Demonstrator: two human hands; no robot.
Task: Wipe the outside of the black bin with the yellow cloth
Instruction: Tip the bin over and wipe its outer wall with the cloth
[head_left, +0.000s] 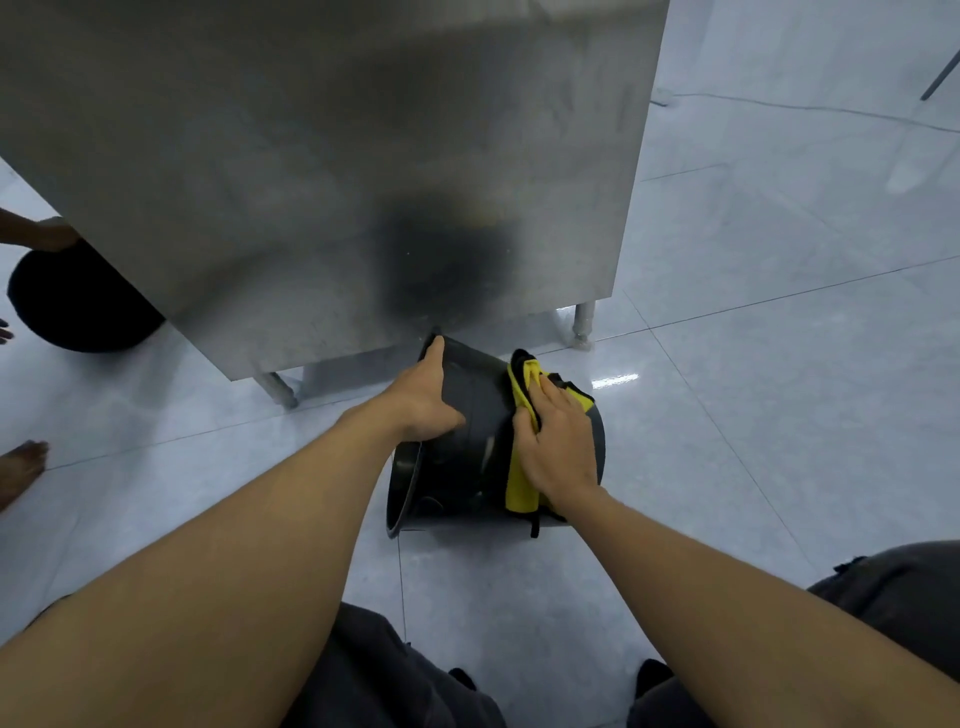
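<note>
The black bin (470, 441) lies on its side on the pale tiled floor, its open mouth facing left. My left hand (423, 395) grips the bin's rim at the upper left and steadies it. My right hand (558, 447) presses the yellow cloth (519, 483) flat against the bin's outer wall toward its base end. The cloth has a black edge and drapes over the top and down the near side of the bin. Part of the bin's wall is hidden under the cloth and my right hand.
A stainless steel cabinet (322, 171) on short legs stands just behind the bin, its lower edge touching close to the rim. Another person's bare foot (21, 467) and a second black bin (78, 301) are at far left. A cable (810, 109) runs across the floor at the back right.
</note>
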